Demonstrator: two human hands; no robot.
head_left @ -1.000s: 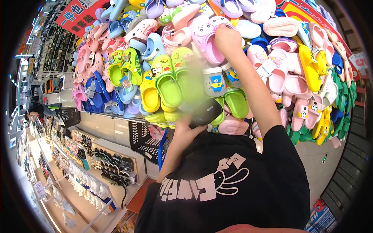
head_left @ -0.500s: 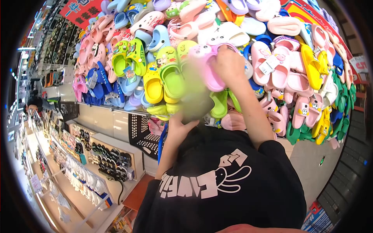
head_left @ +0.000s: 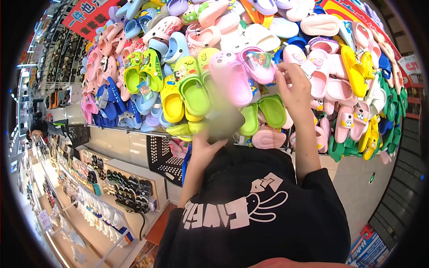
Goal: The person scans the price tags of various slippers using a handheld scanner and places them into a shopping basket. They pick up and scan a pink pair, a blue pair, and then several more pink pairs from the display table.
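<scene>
A pair of pink-lilac clogs (head_left: 239, 87) with round decorations is in front of the display, and a green tag hangs on the right one. My right hand (head_left: 295, 87) is at the heel of that right clog, its bent fingertips closed on the edge. My left hand (head_left: 205, 147) is lower, just above my black shirt (head_left: 268, 196). Its thumb shows, but a grey blurred patch hides its fingers and anything in them. Lime green clogs (head_left: 195, 96) hang to the left of the pink pair, and another green clog (head_left: 272, 110) is just below.
Pink, blue, yellow, white and green clogs are heaped across the display. Yellow clogs (head_left: 355, 71) hang at the right. A black perforated basket (head_left: 158, 156) stands below the display. Shelves of footwear (head_left: 129, 187) run along the left. A red sign (head_left: 87, 18) is at upper left.
My right hand has moved right, from on top of the pink pair to the right clog's heel. The pair has shifted left, uncovering the green tag and more of the green clog below.
</scene>
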